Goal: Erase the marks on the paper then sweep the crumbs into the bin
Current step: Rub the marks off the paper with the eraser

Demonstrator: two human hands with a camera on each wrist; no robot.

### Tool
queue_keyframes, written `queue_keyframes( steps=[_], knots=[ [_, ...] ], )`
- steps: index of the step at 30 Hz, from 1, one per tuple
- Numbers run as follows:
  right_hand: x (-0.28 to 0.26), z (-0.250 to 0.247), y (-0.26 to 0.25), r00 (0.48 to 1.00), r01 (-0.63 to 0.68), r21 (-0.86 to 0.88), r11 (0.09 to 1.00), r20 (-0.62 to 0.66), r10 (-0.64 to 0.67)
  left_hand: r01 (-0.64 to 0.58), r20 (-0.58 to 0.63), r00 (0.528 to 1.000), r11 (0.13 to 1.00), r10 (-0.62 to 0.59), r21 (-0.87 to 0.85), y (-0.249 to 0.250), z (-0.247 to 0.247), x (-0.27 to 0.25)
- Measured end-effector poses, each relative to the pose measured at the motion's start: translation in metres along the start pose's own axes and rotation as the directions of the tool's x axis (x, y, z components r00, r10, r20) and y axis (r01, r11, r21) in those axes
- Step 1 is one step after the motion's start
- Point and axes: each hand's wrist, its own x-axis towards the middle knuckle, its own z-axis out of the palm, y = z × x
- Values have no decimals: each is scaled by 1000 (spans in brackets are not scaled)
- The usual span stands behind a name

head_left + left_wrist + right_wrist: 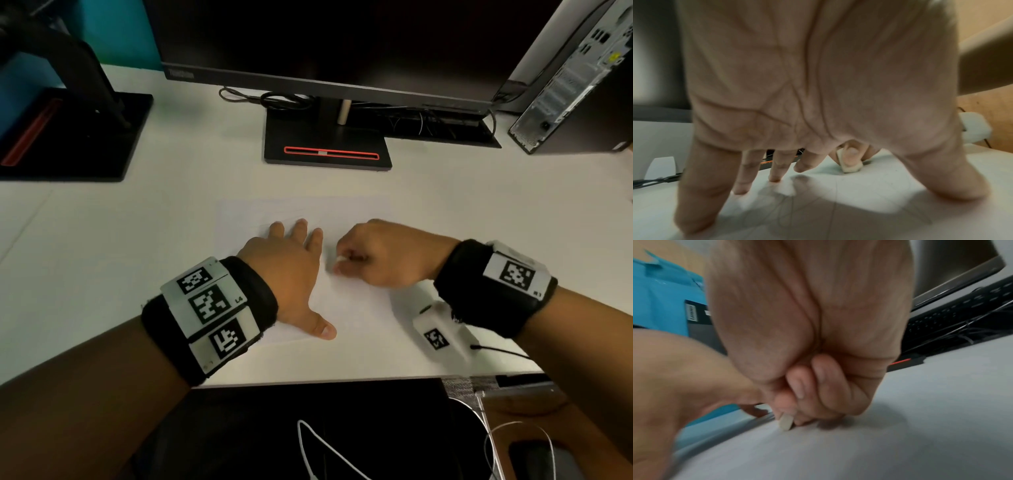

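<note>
Two monitor stands sit on the white bench point(102, 240): one black stand point(73, 137) at the far left, and a second stand point(327, 144) with a red slot under the one monitor point(342, 41) in the middle. One sheet of paper point(359, 308) lies flat near the bench's front edge, white, with faint thin pencil lines under the left palm in the left wrist view. The left hand point(291, 270) lies wide and flat on the sheet, fingers spread, thumb pointing toward the front edge. Just beside it, the right hand point(383, 253) is curled, pinching one small off-white eraser point(851, 165) whose lower end touches the paper. At the far right stands one computer tower point(575, 78). Bare bench stretches to the left of the sheet and between it and the stands.
</note>
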Motion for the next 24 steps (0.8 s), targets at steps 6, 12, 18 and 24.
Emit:
queue_keyframes(
  steps=[6, 12, 18, 24],
  knots=[
    [7, 0, 2, 999, -8, -35, 999, -43, 7, 2, 8, 1000, 1000, -2, 3, 0, 0, 0],
    [12, -10, 11, 992, -113, -9, 994, -65, 112, 2, 11, 1000, 1000, -2, 7, 0, -1, -2],
    [8, -2, 0, 1000, -16, 16, 1000, 22, 16, 9, 26, 1000, 1000, -9, 6, 1, -2, -2],
    [13, -4, 6, 996, -64, 15, 998, -54, 65, 7, 30, 1000, 1000, -7, 9, 1, -2, -4]
  ],
)
